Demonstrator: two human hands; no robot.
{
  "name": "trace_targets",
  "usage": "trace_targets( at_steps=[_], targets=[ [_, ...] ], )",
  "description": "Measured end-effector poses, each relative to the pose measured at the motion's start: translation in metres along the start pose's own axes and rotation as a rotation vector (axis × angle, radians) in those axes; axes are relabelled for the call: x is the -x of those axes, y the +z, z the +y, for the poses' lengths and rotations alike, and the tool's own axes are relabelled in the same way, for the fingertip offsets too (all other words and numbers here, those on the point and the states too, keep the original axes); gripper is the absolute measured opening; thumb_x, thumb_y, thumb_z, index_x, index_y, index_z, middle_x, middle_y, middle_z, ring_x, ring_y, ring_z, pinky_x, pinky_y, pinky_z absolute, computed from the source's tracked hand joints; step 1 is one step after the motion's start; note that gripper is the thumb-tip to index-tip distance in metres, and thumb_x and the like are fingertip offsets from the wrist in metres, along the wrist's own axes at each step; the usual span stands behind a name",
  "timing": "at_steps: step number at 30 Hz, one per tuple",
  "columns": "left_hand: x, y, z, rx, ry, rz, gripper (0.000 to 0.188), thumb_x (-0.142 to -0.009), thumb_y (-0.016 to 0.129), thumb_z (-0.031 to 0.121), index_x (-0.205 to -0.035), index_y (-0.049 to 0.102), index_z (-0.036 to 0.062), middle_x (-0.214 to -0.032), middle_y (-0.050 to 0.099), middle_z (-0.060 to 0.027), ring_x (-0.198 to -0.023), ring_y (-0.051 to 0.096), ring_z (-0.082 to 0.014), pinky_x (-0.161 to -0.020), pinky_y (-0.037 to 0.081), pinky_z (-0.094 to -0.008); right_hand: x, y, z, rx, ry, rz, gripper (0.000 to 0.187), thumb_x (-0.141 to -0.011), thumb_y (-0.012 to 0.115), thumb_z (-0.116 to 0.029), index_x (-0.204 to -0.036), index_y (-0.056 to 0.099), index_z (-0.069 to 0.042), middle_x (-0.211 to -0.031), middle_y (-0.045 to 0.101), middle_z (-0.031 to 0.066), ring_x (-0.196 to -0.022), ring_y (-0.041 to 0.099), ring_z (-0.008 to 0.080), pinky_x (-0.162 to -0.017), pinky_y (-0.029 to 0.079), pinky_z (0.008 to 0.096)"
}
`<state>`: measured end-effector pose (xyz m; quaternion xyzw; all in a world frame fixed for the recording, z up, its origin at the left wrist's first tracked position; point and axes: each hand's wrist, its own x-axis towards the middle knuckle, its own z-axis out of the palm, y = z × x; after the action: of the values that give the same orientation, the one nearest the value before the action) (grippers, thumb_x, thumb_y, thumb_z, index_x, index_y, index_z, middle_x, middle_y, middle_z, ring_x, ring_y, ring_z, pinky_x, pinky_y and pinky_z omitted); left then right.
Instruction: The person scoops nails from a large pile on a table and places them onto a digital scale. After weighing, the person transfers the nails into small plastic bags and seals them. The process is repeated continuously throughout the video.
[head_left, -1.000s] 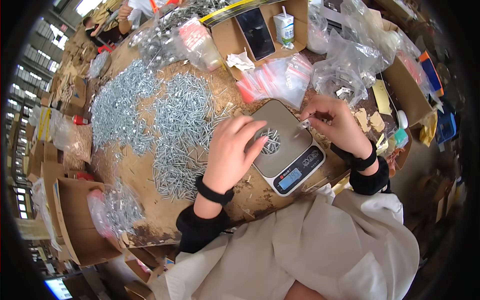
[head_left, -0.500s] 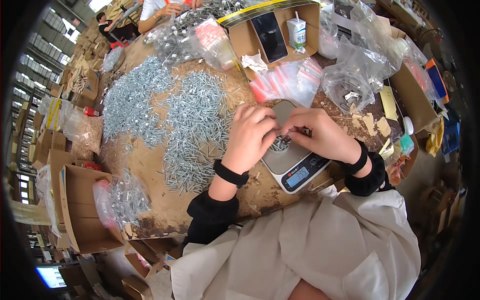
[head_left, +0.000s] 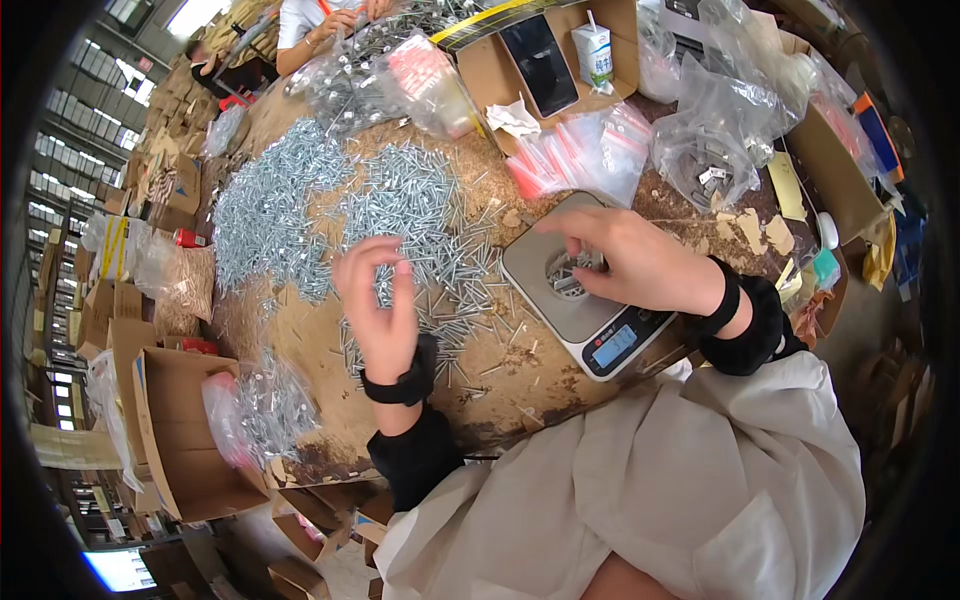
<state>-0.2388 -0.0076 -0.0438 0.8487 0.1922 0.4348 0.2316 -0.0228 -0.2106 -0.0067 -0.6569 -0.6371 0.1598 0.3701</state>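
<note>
My left hand (head_left: 382,305) hovers over the near part of a pile of silvery screws (head_left: 405,205), thumb and fingers apart, with nothing visible in it. Beside it a second heap of screws (head_left: 270,210) spreads to the left. My right hand (head_left: 640,258) is held over a digital scale (head_left: 540,270), its index finger and thumb apart. Beneath those fingers a small round cluster of metal pieces (head_left: 566,284) rests on the scale's plate, partly hidden by the hand. The scale's lit display (head_left: 614,346) faces me.
Clear zip bags (head_left: 590,155) lie beyond the scale, next to a cardboard box (head_left: 490,85) holding a phone (head_left: 540,65) and a drink carton (head_left: 594,55). Bagged metal parts (head_left: 715,165) sit at right. An open carton (head_left: 190,430) stands at left. Another person's hands (head_left: 340,22) work across the table.
My left hand has left the scale and moved left over the screw pile. My right hand's pinch has loosened above the scale, uncovering more of the metal pieces.
</note>
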Motion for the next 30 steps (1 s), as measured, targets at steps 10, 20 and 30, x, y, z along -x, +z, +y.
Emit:
trace_targets(
  at_steps=[10,20,30],
  targets=[
    [0.012,-0.024,-0.025,-0.272,-0.007,0.095,0.005,-0.093,0.06,0.011,-0.095,0.058,0.0076,-0.1,0.066,-0.0075,-0.099,0.06,-0.0268,-0.1,0.034,-0.0475,0.0,-0.031,0.0,0.179,-0.105,0.157,0.031,-0.082,0.067,-0.009,-0.113,0.067,-0.002,-0.083,0.069,0.0114,-0.081,0.066,0.032,-0.076,0.051,0.0386],
    [0.016,-0.027,-0.037,-0.233,-0.178,0.356,0.037,-0.092,0.065,0.013,-0.126,0.056,0.0008,-0.117,0.058,-0.0127,-0.105,0.054,-0.026,-0.098,0.039,-0.0402,0.013,-0.058,0.139,0.492,-0.025,0.16,0.031,-0.085,0.064,-0.004,-0.117,0.067,-0.005,-0.124,0.062,0.0183,-0.11,0.062,0.0326,-0.09,0.051,0.0366],
    [0.017,-0.015,-0.021,-0.221,-0.115,0.193,0.035,-0.091,0.067,0.009,-0.123,0.057,-0.0006,-0.12,0.06,-0.0113,-0.11,0.056,-0.0246,-0.099,0.041,-0.0387,0.015,-0.033,0.147,0.64,0.206,-0.087,0.042,-0.088,0.063,-0.018,-0.128,0.06,-0.005,-0.138,0.056,0.0144,-0.135,0.046,0.033,-0.114,0.029,0.0582]
  ],
)
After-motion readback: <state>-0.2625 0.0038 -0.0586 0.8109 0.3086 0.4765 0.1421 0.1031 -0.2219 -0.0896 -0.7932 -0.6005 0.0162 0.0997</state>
